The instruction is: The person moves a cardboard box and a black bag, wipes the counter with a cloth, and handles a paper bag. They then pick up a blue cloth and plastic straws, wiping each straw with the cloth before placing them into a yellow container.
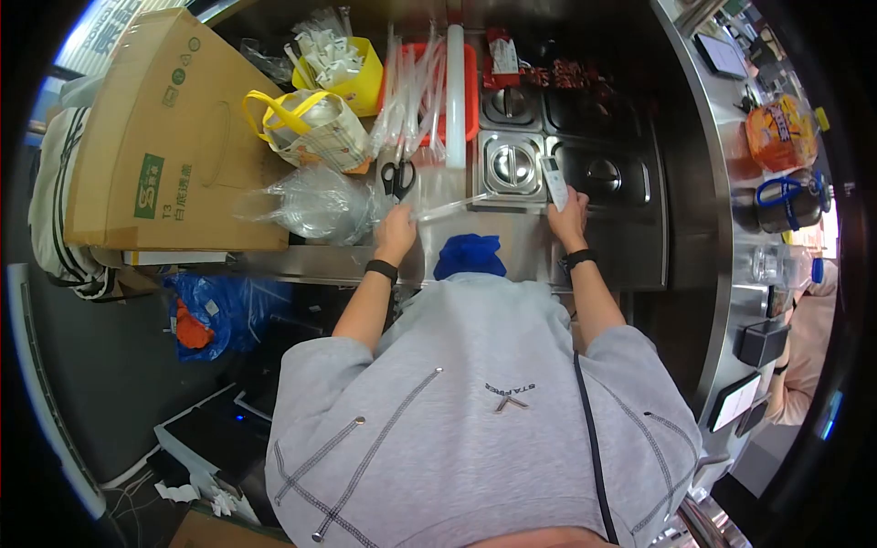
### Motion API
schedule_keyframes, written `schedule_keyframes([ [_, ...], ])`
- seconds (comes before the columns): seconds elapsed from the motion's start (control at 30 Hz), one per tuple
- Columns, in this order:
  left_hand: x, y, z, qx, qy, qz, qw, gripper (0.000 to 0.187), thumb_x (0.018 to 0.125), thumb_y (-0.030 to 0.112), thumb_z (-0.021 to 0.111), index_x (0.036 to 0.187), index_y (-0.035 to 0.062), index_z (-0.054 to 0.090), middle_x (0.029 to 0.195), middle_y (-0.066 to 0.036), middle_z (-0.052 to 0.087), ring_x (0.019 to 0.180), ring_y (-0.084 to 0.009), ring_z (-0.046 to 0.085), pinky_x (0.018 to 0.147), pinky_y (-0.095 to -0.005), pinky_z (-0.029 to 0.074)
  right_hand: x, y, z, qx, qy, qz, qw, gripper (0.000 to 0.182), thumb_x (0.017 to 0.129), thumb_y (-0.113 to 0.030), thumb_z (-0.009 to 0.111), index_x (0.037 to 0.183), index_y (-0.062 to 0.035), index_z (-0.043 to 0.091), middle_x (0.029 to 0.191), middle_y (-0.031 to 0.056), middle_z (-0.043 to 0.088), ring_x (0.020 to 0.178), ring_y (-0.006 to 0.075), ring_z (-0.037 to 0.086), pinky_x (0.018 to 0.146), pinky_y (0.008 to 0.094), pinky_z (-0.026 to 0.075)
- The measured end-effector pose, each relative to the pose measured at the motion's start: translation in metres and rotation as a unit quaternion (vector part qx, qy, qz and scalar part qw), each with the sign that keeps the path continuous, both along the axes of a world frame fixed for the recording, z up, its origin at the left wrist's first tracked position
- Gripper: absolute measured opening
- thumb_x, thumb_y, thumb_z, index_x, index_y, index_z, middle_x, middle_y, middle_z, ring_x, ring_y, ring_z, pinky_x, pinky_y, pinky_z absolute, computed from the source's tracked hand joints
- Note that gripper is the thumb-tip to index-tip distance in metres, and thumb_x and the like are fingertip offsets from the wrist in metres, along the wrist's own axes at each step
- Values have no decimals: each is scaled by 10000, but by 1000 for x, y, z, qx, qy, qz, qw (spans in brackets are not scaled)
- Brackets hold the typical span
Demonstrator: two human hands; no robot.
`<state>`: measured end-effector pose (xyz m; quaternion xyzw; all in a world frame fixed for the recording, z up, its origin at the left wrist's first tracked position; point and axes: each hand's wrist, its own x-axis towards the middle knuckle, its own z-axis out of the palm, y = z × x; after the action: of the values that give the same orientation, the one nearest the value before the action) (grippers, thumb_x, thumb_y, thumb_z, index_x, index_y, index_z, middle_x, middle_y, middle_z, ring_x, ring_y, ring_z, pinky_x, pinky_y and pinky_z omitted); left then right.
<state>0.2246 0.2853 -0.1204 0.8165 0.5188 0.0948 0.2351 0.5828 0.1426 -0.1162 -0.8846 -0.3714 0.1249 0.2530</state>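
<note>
In my right hand [568, 216] is a white remote control [555, 184], held upright with its buttons facing me, over the edge of a lidded steel container [512, 167]. My left hand [396, 230] is at the counter's front edge, its fingers curled. Black-handled scissors [397, 177] lie right at its fingertips; whether the fingers grip them is hidden. A thin whitish strip [452, 208] runs from beside this hand towards the steel container. A clear plastic bag of round items [320, 204] sits left of my left hand. A blue cloth [470, 256] lies between my arms.
A large cardboard box [169, 146] stands at left. Behind are a yellow bin [352, 78] of wrapped straws, a patterned bag [315, 128], and a red tray [470, 91] with plastic sleeves. Another lidded pan [607, 173] is at right. A person's arm [784, 374] shows far right.
</note>
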Motion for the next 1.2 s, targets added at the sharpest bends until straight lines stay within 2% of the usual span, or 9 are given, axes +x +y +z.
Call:
schedule_keyframes([
  [0.27, 4, -9, 26, -52, -220, -59, 972, 217, 902, 217, 568, 1041, 59, 622, 893, -170, 649, 853, -337, 618, 742, -411, 483, -7, -11, -11, 56, -59, -33, 996, 696, 741, -319, 708, 1328, -43, 456, 1313, 212, 425, 1212, 398, 407, 1034, 461, 342],
  [0.5, 16, -21, 95, -237, -281, -59, 928, 239, 982, 240, 500, 1086, 35, 569, 701, -21, 503, 640, -109, 466, 586, -273, 407, -60, -18, 26, 2, -136, -85, 987, 587, 794, -328, 677, 1287, -72, 488, 1330, 192, 436, 1229, 383, 403, 1027, 463, 332],
  [0.6, 32, -9, 81, -270, -427, -12, 863, 253, 1000, 251, 469, 1095, 45, 581, 665, 29, 462, 587, -70, 417, 527, -231, 355, -54, -12, 27, 141, -35, -33, 989, 517, 804, -289, 686, 1238, -54, 531, 1199, 196, 547, 1106, 340, 530, 947, 409, 421],
  [0.73, 53, 9, 86, -398, -486, 26, 777, 257, 1007, 277, 461, 1080, 81, 610, 646, 61, 425, 520, -28, 365, 451, -196, 280, -76, 3, 40, -23, 256, 146, 955, 468, 782, -284, 755, 1142, -33, 592, 992, 166, 647, 874, 232, 635, 767, 332, 502],
  [0.83, 63, 9, 93, -445, -488, 11, 750, 264, 1003, 290, 470, 1049, 74, 614, 646, 61, 427, 517, -27, 366, 449, -195, 280, -129, 4, 24, -50, 235, 312, 919, 394, 793, -254, 722, 1107, -42, 615, 985, 163, 649, 859, 259, 643, 761, 381, 512],
  [0.9, 62, 9, 91, -445, -485, -12, 753, 273, 1002, 298, 474, 1032, 65, 615, 647, 60, 425, 520, -30, 364, 453, -196, 288, -153, 6, 26, -98, 13, 414, 905, 395, 794, -263, 724, 1096, -32, 615, 968, 171, 647, 854, 268, 637, 769, 397, 505],
  [1.0, 49, 9, 91, -439, -467, -36, 766, 278, 1002, 294, 474, 1012, 59, 623, 653, 58, 428, 535, -36, 365, 473, -200, 302, -158, 20, 24, -196, 46, 389, 899, 336, 867, -296, 666, 1084, -43, 625, 1004, 92, 634, 891, 202, 587, 793, 347, 478],
  [1.07, 34, 9, 89, -439, -448, -52, 777, 283, 1001, 293, 476, 1008, 55, 630, 650, 57, 427, 542, -39, 366, 490, -202, 309, -153, 20, 28, -136, 314, 214, 915, 333, 908, -314, 613, 1109, -48, 609, 1052, 64, 617, 919, 193, 575, 806, 357, 471],
  [1.2, 7, 22, 91, -465, -387, -107, 789, 296, 1005, 282, 470, 980, 48, 649, 621, 59, 428, 553, -37, 379, 510, -212, 317, -139, 32, 51, 150, 646, -54, 746, 429, 975, -379, 486, 1315, -117, 502, 1264, 27, 571, 1134, 183, 535, 976, 393, 383],
])
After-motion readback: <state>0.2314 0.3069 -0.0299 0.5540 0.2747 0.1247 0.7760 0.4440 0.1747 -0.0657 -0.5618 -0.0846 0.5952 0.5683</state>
